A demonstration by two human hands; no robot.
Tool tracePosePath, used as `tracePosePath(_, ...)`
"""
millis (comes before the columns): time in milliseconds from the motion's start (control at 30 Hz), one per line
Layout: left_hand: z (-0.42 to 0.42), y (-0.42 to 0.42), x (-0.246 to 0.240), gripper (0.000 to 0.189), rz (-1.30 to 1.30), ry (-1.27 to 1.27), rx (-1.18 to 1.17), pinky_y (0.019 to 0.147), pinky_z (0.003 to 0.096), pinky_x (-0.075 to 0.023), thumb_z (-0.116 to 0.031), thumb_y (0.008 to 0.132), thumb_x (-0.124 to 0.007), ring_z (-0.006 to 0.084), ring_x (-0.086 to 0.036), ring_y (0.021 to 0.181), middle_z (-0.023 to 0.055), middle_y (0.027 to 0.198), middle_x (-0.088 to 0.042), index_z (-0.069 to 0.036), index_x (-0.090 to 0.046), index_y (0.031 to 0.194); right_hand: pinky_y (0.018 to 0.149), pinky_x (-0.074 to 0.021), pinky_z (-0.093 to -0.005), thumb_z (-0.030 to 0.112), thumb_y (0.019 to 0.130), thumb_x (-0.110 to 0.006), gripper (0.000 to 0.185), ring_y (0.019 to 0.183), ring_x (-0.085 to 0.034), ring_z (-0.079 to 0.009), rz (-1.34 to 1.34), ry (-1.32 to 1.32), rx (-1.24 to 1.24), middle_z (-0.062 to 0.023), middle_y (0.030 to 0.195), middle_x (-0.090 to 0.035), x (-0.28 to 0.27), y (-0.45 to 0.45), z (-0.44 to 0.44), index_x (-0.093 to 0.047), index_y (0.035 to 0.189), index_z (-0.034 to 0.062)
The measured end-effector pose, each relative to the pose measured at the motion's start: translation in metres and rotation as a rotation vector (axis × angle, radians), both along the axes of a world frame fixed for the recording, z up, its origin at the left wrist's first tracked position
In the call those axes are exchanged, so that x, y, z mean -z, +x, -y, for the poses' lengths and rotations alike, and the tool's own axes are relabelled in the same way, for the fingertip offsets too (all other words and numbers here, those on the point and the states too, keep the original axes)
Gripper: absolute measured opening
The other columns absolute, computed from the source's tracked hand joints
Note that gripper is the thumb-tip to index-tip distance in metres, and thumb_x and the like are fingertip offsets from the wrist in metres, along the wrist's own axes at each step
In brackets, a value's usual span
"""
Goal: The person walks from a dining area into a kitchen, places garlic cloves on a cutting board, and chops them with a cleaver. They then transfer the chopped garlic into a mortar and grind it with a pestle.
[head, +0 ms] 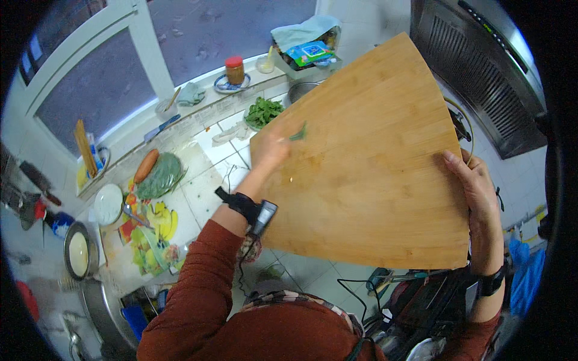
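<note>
A large wooden cutting board is lifted and tilted in front of me. My right hand grips its right edge, thumb on the face and fingers behind. Blurred by motion, my left hand is over the board's left part, beside a small piece of green leaf; whether its fingers hold anything is unclear. A small pale bit lies on the board's face. Leafy greens fill a bowl just beyond the board's left corner.
On the tiled counter to the left are a carrot, a bagged green vegetable and a white bowl. A red-lidded jar stands on the windowsill. The range hood is at upper right, with cables below the board.
</note>
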State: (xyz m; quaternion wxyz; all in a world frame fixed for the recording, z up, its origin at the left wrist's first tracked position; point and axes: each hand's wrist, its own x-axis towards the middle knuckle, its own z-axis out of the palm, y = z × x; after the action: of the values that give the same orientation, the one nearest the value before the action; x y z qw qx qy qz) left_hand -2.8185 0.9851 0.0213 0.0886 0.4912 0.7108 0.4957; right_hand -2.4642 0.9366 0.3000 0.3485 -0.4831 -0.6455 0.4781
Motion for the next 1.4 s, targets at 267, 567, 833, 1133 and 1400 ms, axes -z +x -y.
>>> tracePosePath(267, 0.021, -0.146, 0.123, 0.031, 0.764, -0.164, 0.036, 0.037, 0.0188, -0.0279, -0.012, 0.089, -0.047, 0.0028, -0.037, 0.046, -0.0075, 0.06, -0.046, -0.007, -0.063, 0.116, 0.053, -0.0487, -0.0245, 0.032, 0.084, -0.066, 0.038, 0.06, -0.062, -0.0107, 0.349, 0.236, 0.146, -0.0034, 0.078, -0.066, -0.029, 0.019, 0.004, -0.064, 0.103, -0.0003)
tracePosePath(567, -0.009, -0.127, 0.103, 0.033, 1.23, -0.144, 0.132, 0.034, 0.0168, -0.0243, -0.013, 0.095, -0.05, 0.0027, -0.029, 0.045, -0.0042, 0.067, -0.041, -0.005, -0.053, 0.127, 0.066, -0.0505, -0.0211, 0.028, 0.087, -0.066, 0.033, 0.073, -0.063, -0.0068, 0.474, 0.128, 0.419, -0.0009, 0.087, -0.068, -0.027, 0.11, 0.067, -0.064, 0.106, 0.0013)
tracePosePath(833, -0.043, 0.005, 0.086, 0.036, 1.327, -0.219, 0.456, 0.035, 0.0156, -0.0282, -0.014, 0.094, -0.053, 0.0018, -0.035, 0.047, -0.003, 0.071, -0.048, -0.003, -0.05, 0.129, 0.062, -0.0475, -0.0302, 0.025, 0.084, -0.069, 0.029, 0.069, -0.056, -0.0091, 0.676, 0.044, 0.818, -0.0061, 0.074, -0.064, 0.115, 0.232, 0.147, -0.066, 0.098, -0.0009)
tracePosePath(1133, -0.026, 0.116, 0.102, 0.032, 1.383, -0.392, 0.479, 0.033, 0.0179, -0.0273, -0.017, 0.095, -0.052, 0.0041, -0.034, 0.046, -0.0042, 0.067, -0.046, -0.004, -0.052, 0.124, 0.061, -0.0487, -0.0426, 0.027, 0.077, -0.073, 0.032, 0.068, -0.062, -0.0379, 0.755, -0.283, 1.096, -0.0238, 0.074, -0.062, 0.316, 0.321, 0.292, -0.065, 0.088, -0.002)
tracePosePath(1400, -0.049, 0.286, 0.102, 0.027, 1.488, -0.627, 0.732, 0.031, 0.0182, -0.0287, -0.021, 0.097, -0.049, 0.0058, -0.041, 0.045, -0.0031, 0.066, -0.051, -0.008, -0.053, 0.121, 0.067, -0.0485, -0.0464, 0.031, 0.076, -0.072, 0.035, 0.076, -0.062, -0.0403, 0.8, -0.599, 1.152, -0.0247, 0.078, -0.063, 0.375, 0.329, 0.434, -0.066, 0.092, 0.0007)
